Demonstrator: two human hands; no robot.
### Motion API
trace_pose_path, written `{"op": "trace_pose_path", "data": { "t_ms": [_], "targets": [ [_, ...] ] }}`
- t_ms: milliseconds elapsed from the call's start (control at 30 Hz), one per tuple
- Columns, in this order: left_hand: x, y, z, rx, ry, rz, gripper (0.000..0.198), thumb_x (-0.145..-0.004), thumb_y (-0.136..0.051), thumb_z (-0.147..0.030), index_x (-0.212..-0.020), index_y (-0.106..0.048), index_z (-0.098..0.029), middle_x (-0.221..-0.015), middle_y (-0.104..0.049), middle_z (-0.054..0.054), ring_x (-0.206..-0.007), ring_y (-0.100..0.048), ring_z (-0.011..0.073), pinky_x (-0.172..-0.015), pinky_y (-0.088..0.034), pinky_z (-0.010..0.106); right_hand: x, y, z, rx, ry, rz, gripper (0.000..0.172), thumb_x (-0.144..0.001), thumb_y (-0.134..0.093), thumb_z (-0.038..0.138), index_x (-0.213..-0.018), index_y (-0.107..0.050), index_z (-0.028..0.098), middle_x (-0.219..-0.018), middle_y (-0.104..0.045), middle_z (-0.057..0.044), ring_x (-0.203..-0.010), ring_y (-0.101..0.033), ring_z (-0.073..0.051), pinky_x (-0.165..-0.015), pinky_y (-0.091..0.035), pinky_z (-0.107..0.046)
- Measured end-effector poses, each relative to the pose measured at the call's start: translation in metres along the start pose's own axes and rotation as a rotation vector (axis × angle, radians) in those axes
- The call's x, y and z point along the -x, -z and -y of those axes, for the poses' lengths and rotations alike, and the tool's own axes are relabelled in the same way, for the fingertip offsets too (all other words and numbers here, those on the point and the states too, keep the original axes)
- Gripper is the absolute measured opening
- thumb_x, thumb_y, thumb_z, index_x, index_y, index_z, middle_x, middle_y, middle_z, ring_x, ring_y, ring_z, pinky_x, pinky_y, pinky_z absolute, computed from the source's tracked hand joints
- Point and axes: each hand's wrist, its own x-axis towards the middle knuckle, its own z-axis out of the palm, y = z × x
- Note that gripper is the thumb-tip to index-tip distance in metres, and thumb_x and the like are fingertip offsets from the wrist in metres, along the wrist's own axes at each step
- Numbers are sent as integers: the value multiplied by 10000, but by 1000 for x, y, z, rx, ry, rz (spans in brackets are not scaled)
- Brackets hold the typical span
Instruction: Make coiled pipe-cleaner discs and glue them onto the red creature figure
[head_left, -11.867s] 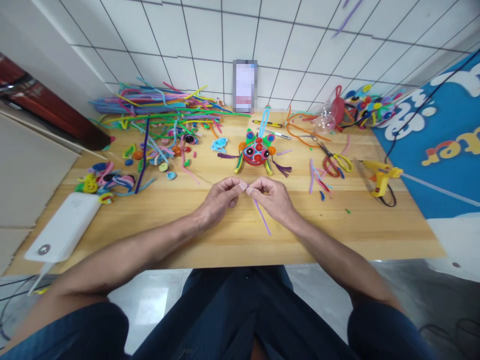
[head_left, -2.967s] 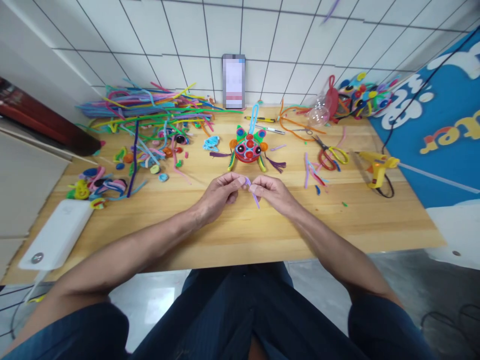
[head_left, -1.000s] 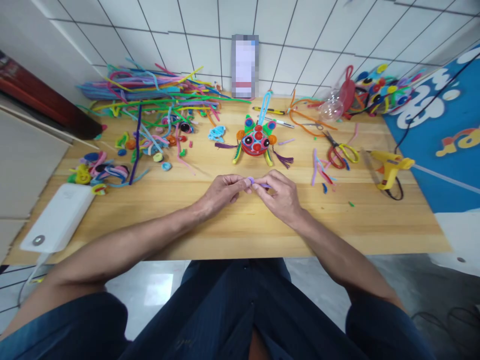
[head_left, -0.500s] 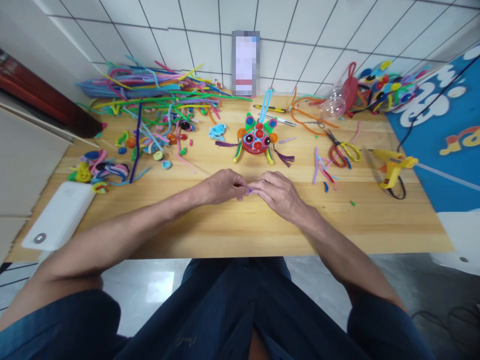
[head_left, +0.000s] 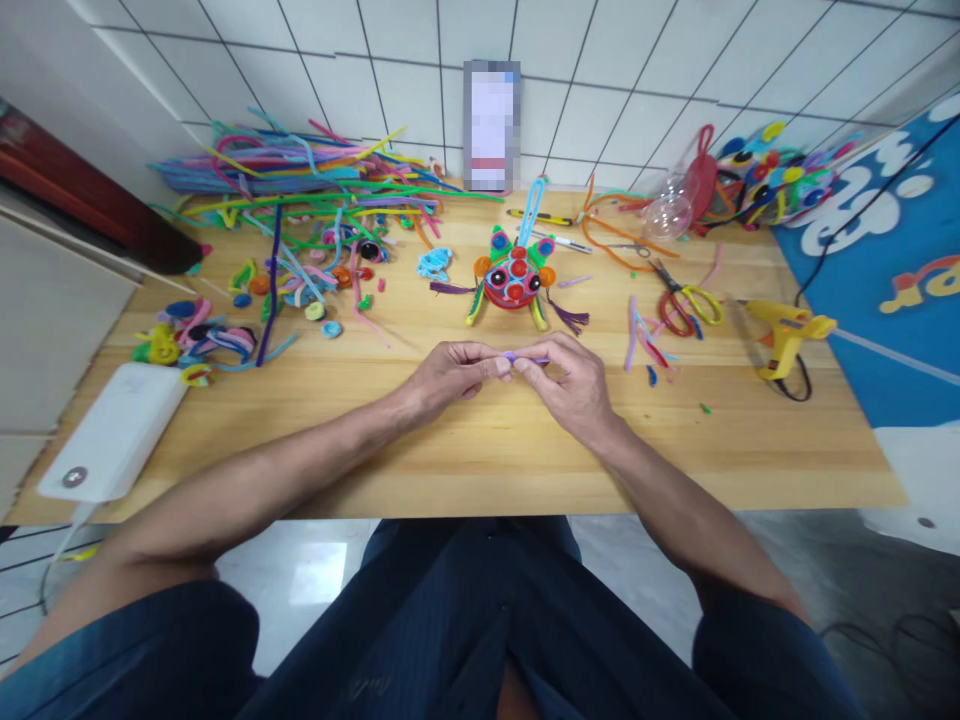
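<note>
Between my fingertips is a small purple pipe cleaner (head_left: 510,357), its middle bunched into a little coil and a short end poking out to the right. My left hand (head_left: 459,375) pinches it from the left, thumb against forefinger. From the right, my right hand (head_left: 566,380) pinches the same piece, and the fingertips of both hands nearly touch. Just beyond them on the table sits a colourful animal-head ornament (head_left: 513,278) with round eyes, green ears, purple tassels and a light blue loop on top.
Pipe cleaners (head_left: 277,170) are heaped at the back left, with coiled pieces (head_left: 202,335) nearer. To the right lie scissors (head_left: 682,300), purple and red scraps (head_left: 645,335) and a yellow glue gun (head_left: 787,335). A white power bank (head_left: 116,430) rests at the left edge. A phone (head_left: 491,125) leans on the tiled wall.
Both hands have shifted slightly and turned, with the thumbs now nearer the camera. More of the purple pipe cleaner shows between the fingers.
</note>
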Motion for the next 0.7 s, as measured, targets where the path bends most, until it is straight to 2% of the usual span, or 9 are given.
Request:
{"op": "trace_pose_path", "data": {
  "t_ms": [133,267,467,567,700],
  "targets": [
    [1,-4,7,43,-1,-69,428,-772,-817,-581,-818,-777,-158,-685,-680,5,-497,-370,57,-495,-276,235,2,-3,1,4,2,2,64,-972,-697,215,-967,-757,239,-833,-711,-13,-751,-663,-161,-694,-538,-310],
    [1,0,-2,-32,-7,-114,429,-756,-820,-577,-801,-778,-152,-657,-665,3,-499,-379,63,-492,-284,232,3,-2,-4,71,35,53,79,-979,-677,199,-985,-742,243,-874,-705,-26,-795,-663,-176,-738,-547,-326],
    [-2,8,-15,-323,76,-22,317,-835,-746,-442,-777,-798,-135,-469,-486,-53,-451,-312,68,-470,-215,233,4,1,-8,163,142,158,153,-1030,-600,202,-1036,-748,242,-919,-689,-55,-867,-666,-205,-804,-547,-358],
    [-5,12,-18,-453,51,58,244,-840,-717,-353,-752,-804,-143,-518,-592,-29,-470,-354,72,-489,-248,230,4,2,-8,194,174,200,156,-1034,-609,235,-1067,-760,251,-938,-690,-57,-874,-655,-208,-814,-532,-370],
    [-8,17,-23,-585,10,130,222,-832,-716,-344,-758,-815,-160,-621,-711,0,-527,-449,89,-515,-288,227,3,2,-7,193,192,247,163,-1033,-613,250,-1039,-776,257,-922,-683,-53,-864,-645,-206,-804,-521,-371]
  ]
}}
